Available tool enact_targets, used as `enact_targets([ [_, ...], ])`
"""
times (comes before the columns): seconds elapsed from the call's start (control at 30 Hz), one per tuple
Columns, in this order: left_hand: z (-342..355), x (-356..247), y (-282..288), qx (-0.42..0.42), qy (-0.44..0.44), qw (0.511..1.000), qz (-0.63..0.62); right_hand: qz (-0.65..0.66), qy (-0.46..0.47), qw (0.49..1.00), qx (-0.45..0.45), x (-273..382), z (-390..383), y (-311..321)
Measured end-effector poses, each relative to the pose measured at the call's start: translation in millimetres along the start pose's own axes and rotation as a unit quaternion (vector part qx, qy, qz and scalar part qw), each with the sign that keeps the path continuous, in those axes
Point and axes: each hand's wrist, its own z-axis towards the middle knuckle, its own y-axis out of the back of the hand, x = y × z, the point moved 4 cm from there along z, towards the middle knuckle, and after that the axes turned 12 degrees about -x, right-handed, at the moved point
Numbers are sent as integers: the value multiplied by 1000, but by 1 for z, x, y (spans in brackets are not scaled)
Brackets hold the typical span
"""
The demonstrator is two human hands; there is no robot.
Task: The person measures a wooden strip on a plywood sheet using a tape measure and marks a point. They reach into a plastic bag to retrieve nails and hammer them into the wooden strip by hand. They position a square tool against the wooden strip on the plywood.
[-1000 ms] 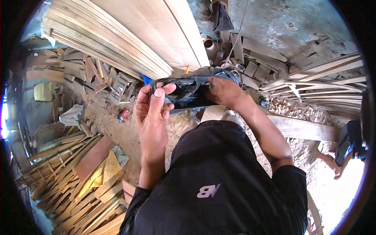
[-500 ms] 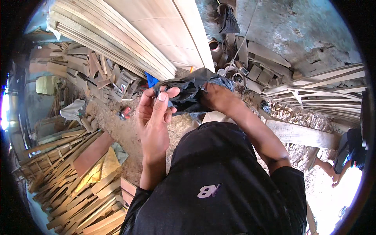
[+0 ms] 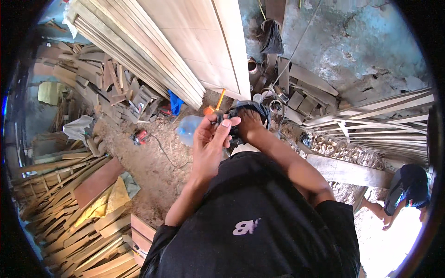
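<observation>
A black plastic bag (image 3: 263, 110) is bunched up in front of my chest, its dark folds around my right hand. My left hand (image 3: 212, 141) is closed, thumb against the fingers, on a gathered part of the bag. My right hand (image 3: 250, 125) reaches into the bag's opening from the right; its fingertips are lost in the dark plastic, so what they hold, if anything, is hidden. Just beyond my left hand, on the floor, are a clear bluish plastic container (image 3: 187, 129) and an orange object with an upright yellow-orange stick (image 3: 221, 98).
Long boards (image 3: 139, 51) and a wide panel (image 3: 204, 46) lean at the far side. A red corded power tool (image 3: 140, 137) lies on the dusty floor. Wood offcuts (image 3: 92, 241) are piled at left. Cans (image 3: 276, 107) stand beyond the bag. Another person (image 3: 408, 190) is at far right.
My left hand has moved right, closer to my right hand, and the bag is bunched smaller between them. The bluish container and orange object have come into sight.
</observation>
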Motion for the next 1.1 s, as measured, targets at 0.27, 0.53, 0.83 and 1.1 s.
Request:
enact_targets([
  [0.27,11,21,-1,1,33,999,-39,-84,35,991,-96,-46,4,-89],
  [0.53,22,46,5,17,38,997,-62,-59,80,994,-46,-41,-22,-82],
  [0.83,27,52,3,35,51,996,-63,-54,-30,998,-19,-17,-25,-22],
  [1.1,25,50,-5,53,58,995,-63,-115,57,984,-123,-30,-30,-28],
])
